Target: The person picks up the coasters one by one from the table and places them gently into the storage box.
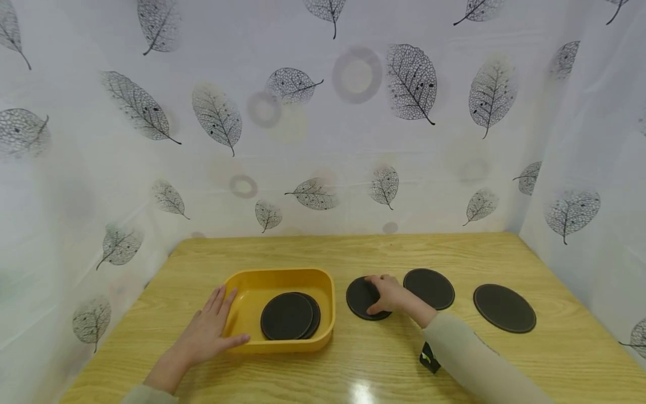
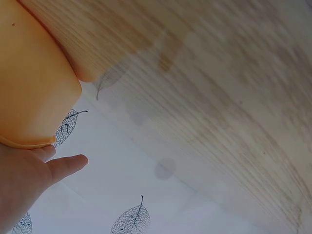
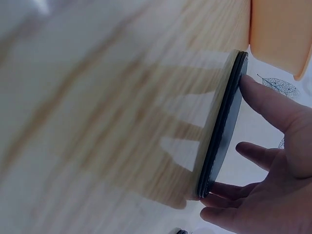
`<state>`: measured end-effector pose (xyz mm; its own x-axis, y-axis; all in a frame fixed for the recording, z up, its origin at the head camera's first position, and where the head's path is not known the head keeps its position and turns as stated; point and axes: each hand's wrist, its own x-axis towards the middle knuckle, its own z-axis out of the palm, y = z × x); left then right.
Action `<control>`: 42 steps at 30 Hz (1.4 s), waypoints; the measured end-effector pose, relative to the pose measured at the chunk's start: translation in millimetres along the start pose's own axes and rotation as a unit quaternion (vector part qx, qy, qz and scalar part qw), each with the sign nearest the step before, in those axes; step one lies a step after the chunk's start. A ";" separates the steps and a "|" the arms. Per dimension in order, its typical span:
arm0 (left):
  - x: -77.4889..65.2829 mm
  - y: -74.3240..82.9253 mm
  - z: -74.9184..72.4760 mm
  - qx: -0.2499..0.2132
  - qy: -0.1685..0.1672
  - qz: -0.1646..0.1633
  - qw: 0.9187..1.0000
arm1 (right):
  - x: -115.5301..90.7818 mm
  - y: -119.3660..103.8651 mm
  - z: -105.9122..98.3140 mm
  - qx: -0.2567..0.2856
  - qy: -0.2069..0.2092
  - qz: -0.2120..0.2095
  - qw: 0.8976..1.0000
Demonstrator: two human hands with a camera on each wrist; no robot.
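A yellow rectangular box [image 1: 329, 314] stands on the wooden table, with two overlapping black round coasters [image 1: 286, 316] inside. My left hand [image 1: 204, 331] rests against the box's left end, fingers extended along the rim and thumb over the front left corner. To the right of the box, my right hand [image 1: 391, 294] grips a black coaster [image 1: 359, 297] from above. In the right wrist view, the thumb meets one edge of this coaster [image 3: 225, 136] and fingertips reach the opposite edge. The coaster appears flat at the table surface; any gap beneath it is hard to tell.
Two more black coasters lie flat to the right, one just behind the right forearm [image 1: 429, 289] and one farther right [image 1: 504, 308]. A small dark object [image 1: 429, 359] shows beside the right sleeve [image 1: 469, 353]. Leaf-printed white curtains [image 1: 348, 140] enclose the table [image 1: 242, 247].
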<state>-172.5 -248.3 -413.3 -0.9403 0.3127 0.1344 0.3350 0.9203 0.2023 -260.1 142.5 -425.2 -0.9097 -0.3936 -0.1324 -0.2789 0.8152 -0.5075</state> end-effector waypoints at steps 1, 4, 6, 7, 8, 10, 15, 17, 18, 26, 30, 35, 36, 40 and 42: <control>0.1 -0.1 0.1 0.000 0.000 0.000 1.000 | -0.2 0.2 -0.1 -0.002 0.001 -0.001 1.000; -0.1 -0.2 0.4 -0.001 -0.001 -0.001 1.000 | -0.6 0.4 0.5 -0.004 0.006 -0.001 1.000; -0.2 -0.3 0.4 -0.003 0.000 -0.001 1.000 | -1.2 0.0 1.1 -0.006 0.009 -0.001 1.000; -0.5 -0.3 0.6 -0.003 0.000 -0.001 1.000 | -1.5 -0.2 1.5 -0.006 0.010 0.000 1.000; -0.7 -0.3 0.8 -0.003 0.000 0.000 1.000 | -1.8 -0.4 2.2 -0.006 0.010 0.002 1.000; -1.0 -0.2 0.9 -0.003 0.001 0.000 1.000 | -2.9 -1.3 2.6 -0.007 0.013 0.002 1.000; -1.6 0.1 1.2 -0.001 0.000 -0.003 1.000 | -6.7 -4.7 3.6 -0.008 0.028 0.004 1.000; -1.7 0.1 1.2 -0.001 -0.001 -0.004 1.000 | -8.3 -5.9 4.1 -0.009 0.036 0.002 0.999; -1.7 0.1 1.2 -0.001 -0.001 -0.004 1.000 | -9.2 -6.4 4.1 -0.010 0.041 0.000 0.999; -1.6 0.0 1.1 -0.001 -0.001 -0.005 1.000 | -13.0 -6.2 2.1 0.016 0.061 -0.007 0.998; -1.2 -0.2 1.2 0.000 -0.002 -0.004 1.000 | -13.5 -3.4 -0.7 0.033 0.068 -0.007 0.997; -0.8 -1.0 1.9 0.000 -0.001 -0.004 1.000 | -16.4 -1.3 -5.9 0.039 0.076 -0.015 0.996; -0.7 -1.1 2.1 0.001 -0.001 -0.004 1.000 | -17.1 -1.1 -7.1 0.039 0.078 -0.015 0.996; -0.5 -1.4 2.6 0.001 0.000 -0.002 1.000 | -19.1 0.6 -10.2 0.046 0.083 -0.015 0.995; -0.2 -1.6 2.6 0.002 0.002 -0.002 1.000 | -20.8 1.0 -11.9 0.061 0.086 -0.012 0.994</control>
<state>-173.1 -249.2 -416.2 -0.9414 0.3083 0.1369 0.3310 0.9225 0.1984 -245.1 156.5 -412.8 -0.9455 -0.3247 0.0237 -0.2711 0.7450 -0.6095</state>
